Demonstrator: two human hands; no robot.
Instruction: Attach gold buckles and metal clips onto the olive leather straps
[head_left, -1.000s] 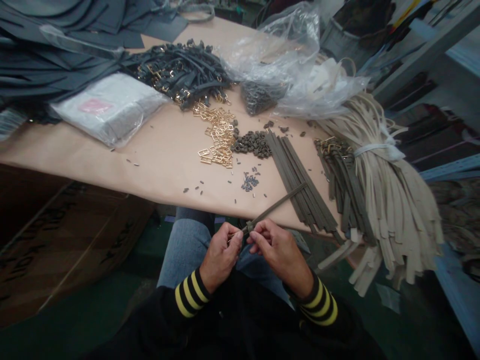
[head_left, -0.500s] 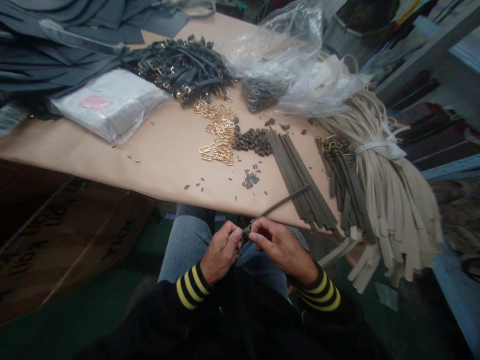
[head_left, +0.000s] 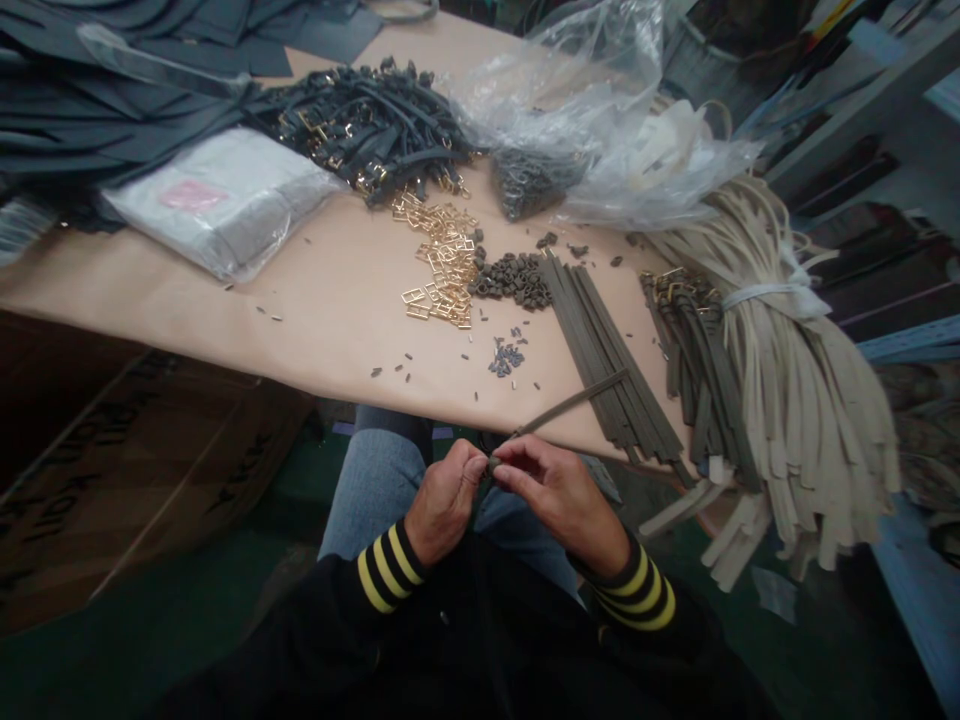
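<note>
A narrow olive-brown flat strap is held just off the near edge of the paper-covered, tan worktop, above the denim-clad lap. It is pinched by the left hand, whose thumb and fingers are pressed together on it. A small dull olive piece at the strap is clasped between the thumb and fingertips of the right hand; its exact shape is hidden by the fingers. The strap's far end is laid across a row of matching olive-brown strips.

Beside that row, a heap of small olive-brown loops is bordered on the left by a pile of thin gold rectangular buckles. Tiny grey metallic pieces are scattered nearer the edge. To the right, dark olive straps fitted with gold buckles are placed next to a thick bundle of beige strips, bound by a white tie. Farther back, black straps with gold fittings are piled behind a flat white packet in clear plastic.
</note>
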